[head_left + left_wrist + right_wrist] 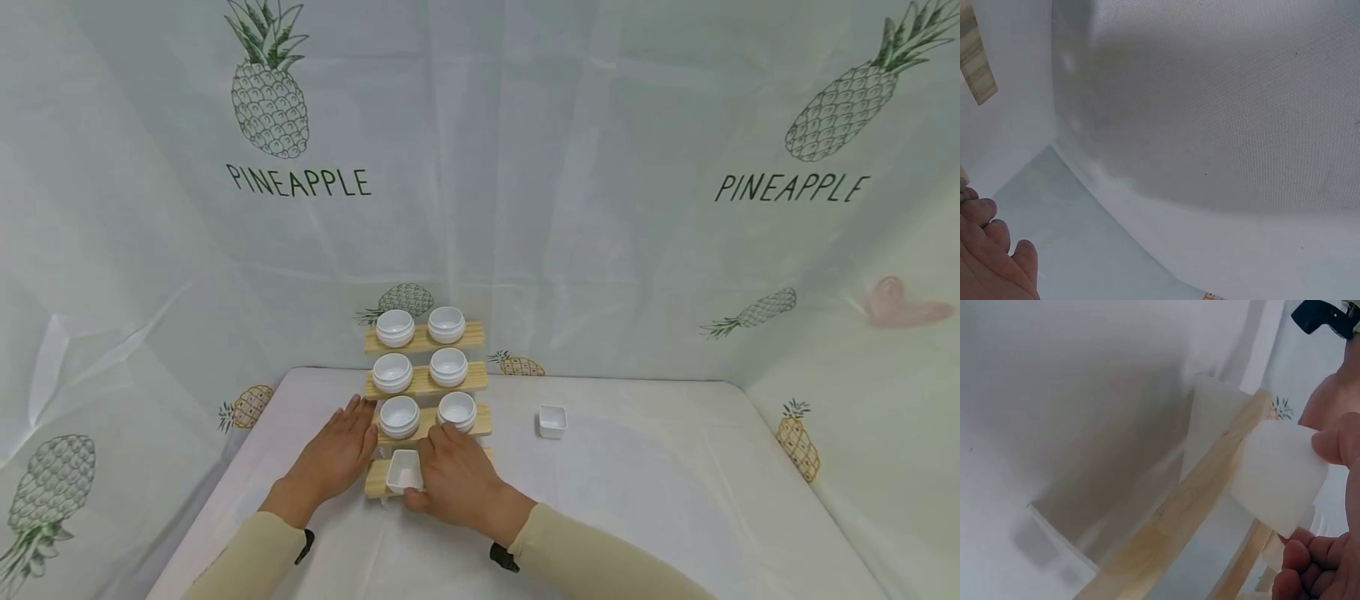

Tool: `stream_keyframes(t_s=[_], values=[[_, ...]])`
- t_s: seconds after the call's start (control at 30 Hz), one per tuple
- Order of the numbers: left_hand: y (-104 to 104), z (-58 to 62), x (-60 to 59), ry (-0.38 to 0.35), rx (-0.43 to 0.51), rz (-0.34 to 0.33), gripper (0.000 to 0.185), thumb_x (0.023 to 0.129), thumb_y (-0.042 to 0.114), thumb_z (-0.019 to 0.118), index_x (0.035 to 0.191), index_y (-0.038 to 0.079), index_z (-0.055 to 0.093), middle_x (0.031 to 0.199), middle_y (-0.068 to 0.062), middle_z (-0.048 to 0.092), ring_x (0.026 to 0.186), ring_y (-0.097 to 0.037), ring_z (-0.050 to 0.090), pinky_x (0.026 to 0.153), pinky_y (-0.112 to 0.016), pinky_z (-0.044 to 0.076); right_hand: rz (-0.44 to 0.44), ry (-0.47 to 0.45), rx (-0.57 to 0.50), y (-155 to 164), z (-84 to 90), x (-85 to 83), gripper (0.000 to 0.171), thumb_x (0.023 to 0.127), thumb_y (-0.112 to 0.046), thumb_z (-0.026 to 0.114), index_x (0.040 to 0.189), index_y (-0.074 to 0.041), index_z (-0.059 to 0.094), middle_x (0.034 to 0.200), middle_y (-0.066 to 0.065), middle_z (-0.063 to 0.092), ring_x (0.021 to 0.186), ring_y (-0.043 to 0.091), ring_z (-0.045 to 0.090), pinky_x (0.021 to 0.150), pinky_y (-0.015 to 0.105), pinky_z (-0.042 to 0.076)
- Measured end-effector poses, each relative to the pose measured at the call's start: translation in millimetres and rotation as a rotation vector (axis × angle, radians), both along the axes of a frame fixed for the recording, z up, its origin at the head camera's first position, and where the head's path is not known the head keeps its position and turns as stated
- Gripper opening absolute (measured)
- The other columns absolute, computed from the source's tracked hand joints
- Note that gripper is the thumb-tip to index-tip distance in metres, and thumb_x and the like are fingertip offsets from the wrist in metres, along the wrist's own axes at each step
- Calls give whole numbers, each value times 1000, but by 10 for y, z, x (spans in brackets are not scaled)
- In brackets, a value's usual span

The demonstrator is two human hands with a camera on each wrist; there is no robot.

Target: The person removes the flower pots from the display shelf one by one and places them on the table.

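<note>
A stepped wooden rack [429, 385] stands mid-table with several round white bowls [395, 327] on its upper three steps. On the lowest step sits a small square white dish [403, 471], gripped by my right hand [453, 479] with the thumb at its near edge. In the right wrist view the fingers [1300, 565] pinch that dish [1275, 481] against the wooden step [1204, 506]. My left hand [337, 454] lies flat with straight fingers against the rack's left side. The left wrist view shows its fingers [991, 256] and a rack end [975, 59].
A second small square white dish [552, 421] sits on the white table cover [675, 500] to the right of the rack. White pineapple-print curtains [525, 183] wall in the back and both sides.
</note>
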State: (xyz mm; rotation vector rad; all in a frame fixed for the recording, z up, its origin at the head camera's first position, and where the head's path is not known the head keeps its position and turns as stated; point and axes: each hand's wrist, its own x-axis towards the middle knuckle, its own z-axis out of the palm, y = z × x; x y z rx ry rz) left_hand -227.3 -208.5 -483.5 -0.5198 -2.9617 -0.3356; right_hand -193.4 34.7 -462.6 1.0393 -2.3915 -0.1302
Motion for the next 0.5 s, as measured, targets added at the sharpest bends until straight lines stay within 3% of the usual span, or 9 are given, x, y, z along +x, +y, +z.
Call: stream_keyframes(t_s=[0.3,0.5], values=[[-3,-29,-31,7,-1,1,61,117,34,27,161,-7,33,169,-23,34,159,-42,28,129,-59,28,22,52,-4,153,34,-6,49,86,-63,69,87,-14,63,81,-3,51,78,15,47,62,23,43],[6,-14,-21,1,14,-2,60,117,32,29,161,-8,34,168,-24,35,159,-42,28,129,-60,28,33,38,32,345,51,-34,51,86,-65,69,93,-15,64,87,-3,55,81,16,49,63,24,39]])
